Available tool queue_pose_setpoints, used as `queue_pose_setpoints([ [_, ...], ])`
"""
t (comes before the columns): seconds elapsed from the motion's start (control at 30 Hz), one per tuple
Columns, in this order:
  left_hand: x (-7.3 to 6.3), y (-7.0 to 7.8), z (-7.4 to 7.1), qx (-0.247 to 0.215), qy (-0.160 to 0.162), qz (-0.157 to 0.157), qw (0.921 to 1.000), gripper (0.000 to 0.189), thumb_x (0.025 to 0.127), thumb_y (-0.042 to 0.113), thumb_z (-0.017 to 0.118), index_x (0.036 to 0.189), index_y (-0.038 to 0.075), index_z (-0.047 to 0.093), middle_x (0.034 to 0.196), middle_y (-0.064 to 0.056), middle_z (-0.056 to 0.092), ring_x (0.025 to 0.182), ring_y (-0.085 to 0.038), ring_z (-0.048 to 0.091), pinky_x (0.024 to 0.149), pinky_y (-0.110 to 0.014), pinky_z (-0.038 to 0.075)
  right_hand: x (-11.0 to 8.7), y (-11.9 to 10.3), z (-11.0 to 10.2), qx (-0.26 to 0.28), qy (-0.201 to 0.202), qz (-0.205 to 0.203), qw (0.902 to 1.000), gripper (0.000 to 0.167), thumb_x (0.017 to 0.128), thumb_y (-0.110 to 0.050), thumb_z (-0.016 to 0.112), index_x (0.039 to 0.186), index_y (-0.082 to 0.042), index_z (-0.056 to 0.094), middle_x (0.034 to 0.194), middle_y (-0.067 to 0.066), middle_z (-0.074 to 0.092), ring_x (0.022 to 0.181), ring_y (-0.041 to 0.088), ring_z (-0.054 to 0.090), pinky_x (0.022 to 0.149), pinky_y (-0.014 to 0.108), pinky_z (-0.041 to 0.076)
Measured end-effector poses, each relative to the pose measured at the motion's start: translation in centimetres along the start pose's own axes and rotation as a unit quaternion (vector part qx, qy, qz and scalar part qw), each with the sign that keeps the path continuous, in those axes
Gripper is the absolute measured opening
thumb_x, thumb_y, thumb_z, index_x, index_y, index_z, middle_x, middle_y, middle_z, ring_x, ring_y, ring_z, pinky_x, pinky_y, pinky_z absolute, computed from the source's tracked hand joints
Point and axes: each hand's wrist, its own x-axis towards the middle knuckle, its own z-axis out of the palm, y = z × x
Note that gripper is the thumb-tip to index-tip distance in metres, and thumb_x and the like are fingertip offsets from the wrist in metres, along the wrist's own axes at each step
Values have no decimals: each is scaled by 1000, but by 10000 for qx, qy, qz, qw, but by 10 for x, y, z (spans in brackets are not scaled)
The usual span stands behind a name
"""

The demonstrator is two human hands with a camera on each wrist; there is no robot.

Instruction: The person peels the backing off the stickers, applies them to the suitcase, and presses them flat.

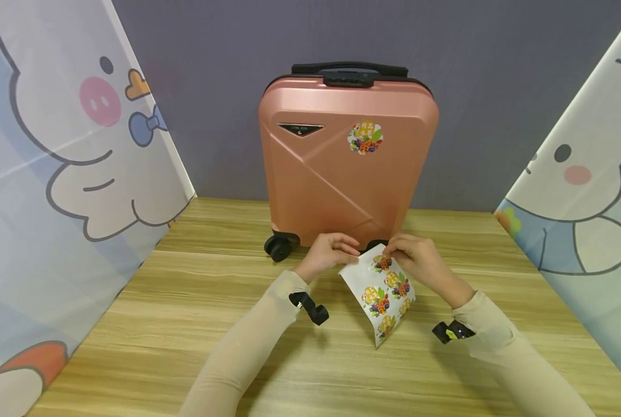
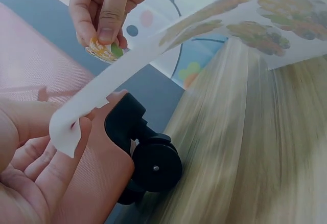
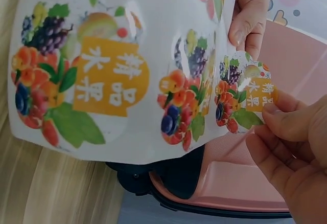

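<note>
My left hand (image 1: 330, 255) grips the top edge of a white sheet of fruit stickers (image 1: 353, 277), thumb and fingers on the backing. In the right wrist view my right hand (image 3: 299, 150) pinches the edge of one round fruit sticker (image 3: 240, 93) between thumb and finger. That sticker stands out past the sheet's edge, and its lower part still overlaps the sheet in this view. The sheet hangs curved, its other stickers facing up. Right behind both hands stands a pink suitcase (image 1: 336, 179), with a round fruit sticker (image 1: 365, 138) on its upper right front.
A wood-grain table (image 1: 227, 324) lies under everything. The suitcase rests on black wheels (image 1: 279, 246) against a grey back wall (image 1: 211, 104). Cartoon-printed panels (image 1: 65, 162) close off the left and right sides.
</note>
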Motion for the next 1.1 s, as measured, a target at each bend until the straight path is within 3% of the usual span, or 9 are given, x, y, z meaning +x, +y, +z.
queue_pose_setpoints([
  [0.5,-1,-4,1,-44,163,75,9998,32,84,-5,76,115,-8,67,95,-13,74,80,-17,71,71,-28,59,1,-1,-6,6,70,480,9988,25,77,21,72,84,-3,76,86,8,73,75,25,70,64,33,60],
  [0.8,0,-18,-1,-321,361,145,9987,28,83,-6,76,110,-9,68,92,-13,74,81,-20,72,73,-30,60,2,1,-13,12,41,549,9985,28,75,23,72,84,-3,77,92,16,73,81,30,72,65,38,61],
  [0.97,-5,-24,0,-231,425,35,9988,29,83,-4,77,110,-9,68,92,-11,75,80,-18,72,71,-27,59,2,1,-15,239,-185,983,9947,24,79,18,73,87,-5,77,93,13,74,77,25,70,63,30,59],
  [1.1,-6,-28,2,-204,411,97,9989,31,83,-3,78,111,-11,67,94,-12,75,78,-17,71,67,-25,58,4,0,-18,692,-320,1520,9854,19,82,16,71,89,0,76,92,15,73,73,22,68,61,27,58],
])
